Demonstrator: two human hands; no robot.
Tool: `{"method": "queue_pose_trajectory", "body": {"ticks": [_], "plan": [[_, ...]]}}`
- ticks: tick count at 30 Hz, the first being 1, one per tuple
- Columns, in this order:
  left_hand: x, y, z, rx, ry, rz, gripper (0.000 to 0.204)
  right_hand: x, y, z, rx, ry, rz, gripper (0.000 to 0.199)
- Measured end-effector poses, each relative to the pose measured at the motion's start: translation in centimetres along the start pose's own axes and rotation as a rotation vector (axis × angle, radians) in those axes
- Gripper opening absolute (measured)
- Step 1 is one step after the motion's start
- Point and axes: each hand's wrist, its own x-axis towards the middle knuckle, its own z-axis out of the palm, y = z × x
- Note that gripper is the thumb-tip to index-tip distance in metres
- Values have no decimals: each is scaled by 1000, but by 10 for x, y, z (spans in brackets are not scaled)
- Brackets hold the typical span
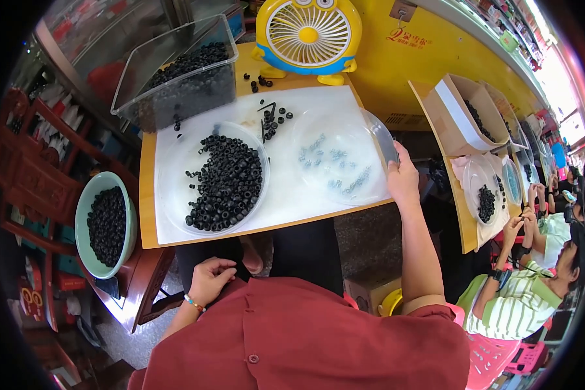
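Observation:
My right hand [403, 175] is closed on the right rim of a shallow, clear round plastic tray [370, 188]. Scattered inside that tray are small silvery parts [338, 156], too small to name. To its left, another clear round tray [175, 188] holds a heap of small black ring-shaped parts [224, 185] with holes through them. My left hand [210, 280] rests on my lap with curled fingers, and nothing shows in it.
Behind the trays lie loose black parts [271, 123] and a hex key [266, 109]. A clear bin [127, 110] of black parts, a yellow fan [309, 39] and a green bowl [133, 227] surround the table. A co-worker [520, 279] sits at right beside another table [458, 208].

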Motion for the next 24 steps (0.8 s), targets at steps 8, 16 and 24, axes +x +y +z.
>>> {"method": "queue_pose_trajectory", "body": {"ticks": [8,16,24], "plan": [[-2,2,-1,39,17,25,13,0,3,2,102,-46,45,43],[-4,0,-2,50,14,15,12,0,11,1,104,25,20,43],[-3,-1,0,30,33,-16,12,-13,-8,-9,192,2,155,45]]}}
